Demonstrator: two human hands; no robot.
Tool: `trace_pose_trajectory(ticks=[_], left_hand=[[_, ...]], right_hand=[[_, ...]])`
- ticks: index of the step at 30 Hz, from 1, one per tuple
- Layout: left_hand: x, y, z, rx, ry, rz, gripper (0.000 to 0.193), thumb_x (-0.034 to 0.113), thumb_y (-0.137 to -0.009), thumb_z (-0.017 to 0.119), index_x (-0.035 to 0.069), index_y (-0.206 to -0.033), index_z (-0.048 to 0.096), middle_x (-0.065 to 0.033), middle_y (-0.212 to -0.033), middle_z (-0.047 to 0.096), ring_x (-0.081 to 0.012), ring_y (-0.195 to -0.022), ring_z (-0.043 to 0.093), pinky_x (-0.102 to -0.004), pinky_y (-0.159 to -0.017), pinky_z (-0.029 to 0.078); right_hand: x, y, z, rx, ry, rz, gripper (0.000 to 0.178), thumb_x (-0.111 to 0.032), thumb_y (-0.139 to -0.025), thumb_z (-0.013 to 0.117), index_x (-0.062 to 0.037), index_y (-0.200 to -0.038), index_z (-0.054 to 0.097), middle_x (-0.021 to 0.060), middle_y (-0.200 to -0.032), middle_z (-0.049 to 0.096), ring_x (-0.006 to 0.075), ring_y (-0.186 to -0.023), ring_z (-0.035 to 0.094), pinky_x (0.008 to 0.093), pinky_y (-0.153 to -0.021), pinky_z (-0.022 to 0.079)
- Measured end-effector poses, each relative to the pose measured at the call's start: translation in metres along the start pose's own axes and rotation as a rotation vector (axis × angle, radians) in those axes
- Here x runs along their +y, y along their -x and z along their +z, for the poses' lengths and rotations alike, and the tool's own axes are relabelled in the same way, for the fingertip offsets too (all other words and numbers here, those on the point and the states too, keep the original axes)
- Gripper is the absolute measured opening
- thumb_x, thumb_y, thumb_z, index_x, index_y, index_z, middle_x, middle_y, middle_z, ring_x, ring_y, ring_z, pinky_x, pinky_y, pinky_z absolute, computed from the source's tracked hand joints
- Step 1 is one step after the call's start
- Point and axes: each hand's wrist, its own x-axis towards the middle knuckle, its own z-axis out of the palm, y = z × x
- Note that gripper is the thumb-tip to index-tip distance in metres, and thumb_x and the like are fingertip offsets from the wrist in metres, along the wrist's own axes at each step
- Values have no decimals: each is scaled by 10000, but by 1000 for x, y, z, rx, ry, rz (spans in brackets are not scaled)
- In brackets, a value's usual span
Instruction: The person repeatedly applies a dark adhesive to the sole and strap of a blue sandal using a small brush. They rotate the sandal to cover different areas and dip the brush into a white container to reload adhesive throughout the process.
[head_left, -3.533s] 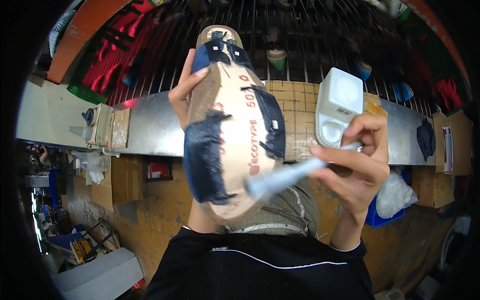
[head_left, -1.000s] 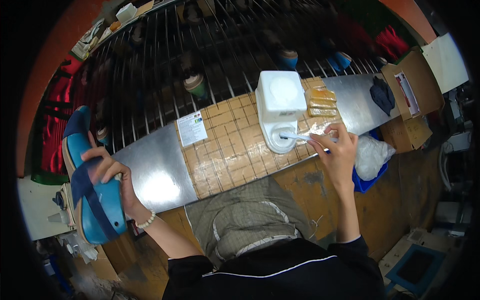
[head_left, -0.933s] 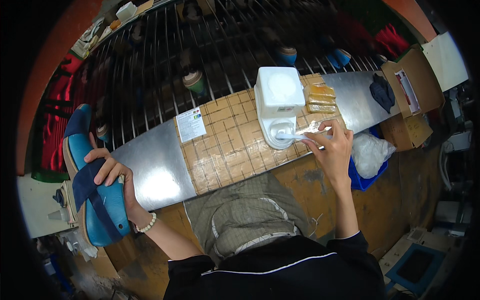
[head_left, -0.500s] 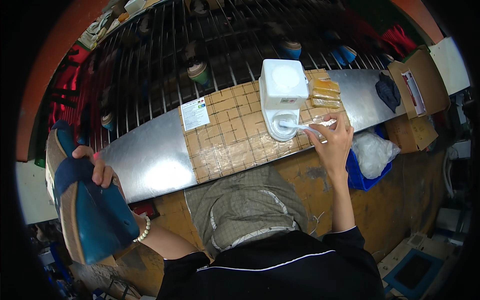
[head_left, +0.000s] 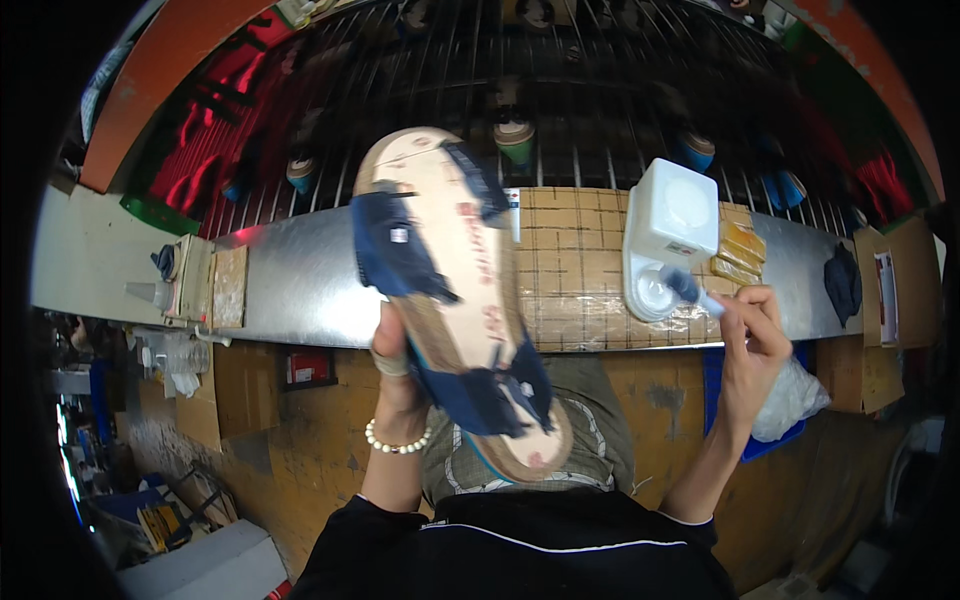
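My left hand [head_left: 396, 365] grips a sandal [head_left: 474, 268] by its side edge, thumb in view and the other fingers hidden behind it. Tilted upright, the sandal faces me with its pale insole, bearing red marks; dark blue straps hang loose around it, and brown edging runs along the sole. Between the thumb and fingers of my right hand [head_left: 752, 340] is a brush [head_left: 686, 286] with a pale handle and dark bristles, somewhat blurred. The bristles are at the round cup [head_left: 652, 296] of a white dispenser [head_left: 676, 212]; whether they touch it I cannot tell.
The dispenser stands on a taped cardboard sheet [head_left: 570, 265] on a metal bench [head_left: 290, 275]. Beside it lie yellowish wrapped blocks [head_left: 738, 250] and a dark cloth [head_left: 843, 284]. Behind runs a rack of metal rods with several shoes. Below right is a blue bin [head_left: 712, 385] holding clear plastic.
The sandal has come from the far left to in front of me and turned from its blue underside to its insole. The brush has lifted out of the cup. The view has swung left.
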Motion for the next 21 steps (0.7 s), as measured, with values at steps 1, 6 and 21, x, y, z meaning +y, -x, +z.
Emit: trace_pose_trajectory(ticks=[1,6,21], left_hand=[[5,2,15,10,-25,-68,992,729,-816,518,-10,-1438,295,-235,-1357,495,-315,-1143,604,-451,-923,555],[10,0,39,-88,92,-129,1100,661,-697,721,-40,-1430,295,-238,-1310,530,-307,-1165,592,-412,-967,520],[17,-4,41,-417,-258,33,1065,564,-546,850,-79,-1291,443,-182,-1131,621,-248,-987,655,-336,-855,547]], right_hand=[[-19,-3,3,-48,-3,-107,212,-163,-749,795,-51,-928,775,11,-843,494,104,-735,441,240,-629,335],[-61,-16,26,-108,16,-452,403,-275,-536,875,-120,-899,792,10,-857,467,138,-764,457,264,-646,353],[-93,-31,35,-10,186,-625,331,-241,-675,840,-39,-925,762,45,-898,448,134,-792,451,244,-678,349]])
